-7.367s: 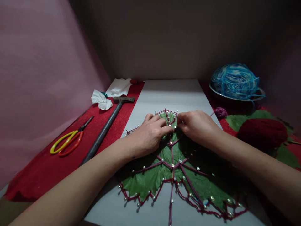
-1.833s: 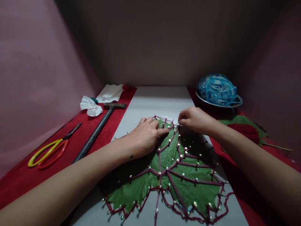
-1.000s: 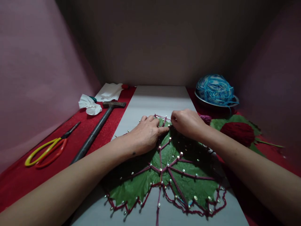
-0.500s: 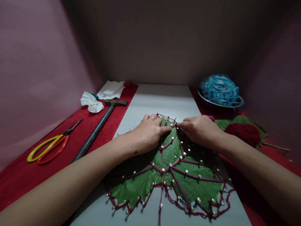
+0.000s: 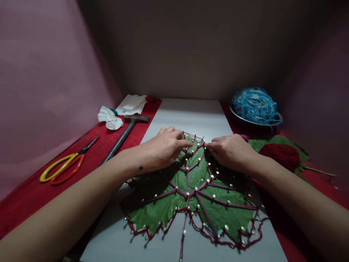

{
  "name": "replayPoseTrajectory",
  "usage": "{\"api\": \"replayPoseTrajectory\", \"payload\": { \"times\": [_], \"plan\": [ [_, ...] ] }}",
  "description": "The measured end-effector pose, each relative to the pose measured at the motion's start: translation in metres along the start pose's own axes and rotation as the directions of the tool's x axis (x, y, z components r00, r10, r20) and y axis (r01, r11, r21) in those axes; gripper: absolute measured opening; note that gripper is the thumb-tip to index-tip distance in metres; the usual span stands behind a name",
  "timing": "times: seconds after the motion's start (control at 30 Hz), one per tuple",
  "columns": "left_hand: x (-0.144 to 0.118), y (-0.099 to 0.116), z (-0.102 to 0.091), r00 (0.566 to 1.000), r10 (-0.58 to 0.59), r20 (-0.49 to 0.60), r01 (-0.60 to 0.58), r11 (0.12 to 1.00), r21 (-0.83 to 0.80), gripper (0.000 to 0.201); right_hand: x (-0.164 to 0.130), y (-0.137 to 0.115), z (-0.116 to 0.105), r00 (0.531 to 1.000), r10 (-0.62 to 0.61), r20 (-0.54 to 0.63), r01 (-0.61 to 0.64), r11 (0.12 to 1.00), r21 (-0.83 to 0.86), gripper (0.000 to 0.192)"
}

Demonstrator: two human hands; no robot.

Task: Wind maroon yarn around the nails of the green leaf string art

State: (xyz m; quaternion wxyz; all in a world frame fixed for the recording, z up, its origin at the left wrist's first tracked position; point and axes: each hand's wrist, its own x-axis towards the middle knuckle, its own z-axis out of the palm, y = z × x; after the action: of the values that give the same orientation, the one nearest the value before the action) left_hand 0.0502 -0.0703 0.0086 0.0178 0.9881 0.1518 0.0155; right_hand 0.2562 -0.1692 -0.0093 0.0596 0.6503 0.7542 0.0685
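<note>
Left hand flat-ish on far part of green leaf, fingers loosely curled, fingertips pointing right toward top nails; grip not clamped on anything visible. Right hand just beside it, thumb and forefinger pinched together near top nail row, apparently on maroon yarn; strand inside the pinch too small to confirm. Leaf pinned on white board by small metal nails, maroon yarn strung along veins and outline. Board on red-covered worktop.

Left of board: hammer lying diagonal, yellow-orange scissors nearer the camera, crumpled tissue and folded white paper at the far end.

Right of board: blue yarn ball in metal bowl, dark red yarn ball resting on another green leaf.
</note>
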Motion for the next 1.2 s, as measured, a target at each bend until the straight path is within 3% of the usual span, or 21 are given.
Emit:
{"api": "replayPoseTrajectory", "payload": {
  "times": [0.27, 0.5, 0.93, 1.2],
  "plan": [
    [0.006, 0.005, 0.016, 0.995, 0.002, -0.096, 0.002, 0.999, 0.045, 0.055, 0.002, 0.001, 0.003, 0.993, 0.085, -0.088, -0.071, 0.986, 0.148, 0.035],
    [0.013, 0.010, 0.016, 0.998, -0.027, -0.056, 0.030, 0.998, 0.048, 0.044, 0.012, 0.005, -0.004, 0.974, 0.226, 0.021, -0.218, 0.904, 0.368, 0.028],
    [-0.005, 0.006, 0.015, 0.990, -0.021, -0.141, 0.020, 1.000, -0.006, 0.041, 0.037, -0.025, -0.021, 0.923, 0.360, 0.135, -0.380, 0.905, 0.189, 0.025],
    [-0.011, 0.009, 0.015, 0.990, -0.030, -0.137, 0.025, 0.999, -0.034, 0.041, 0.039, -0.026, -0.017, 0.910, 0.377, 0.171, -0.411, 0.872, 0.266, 0.026]
  ]
}}
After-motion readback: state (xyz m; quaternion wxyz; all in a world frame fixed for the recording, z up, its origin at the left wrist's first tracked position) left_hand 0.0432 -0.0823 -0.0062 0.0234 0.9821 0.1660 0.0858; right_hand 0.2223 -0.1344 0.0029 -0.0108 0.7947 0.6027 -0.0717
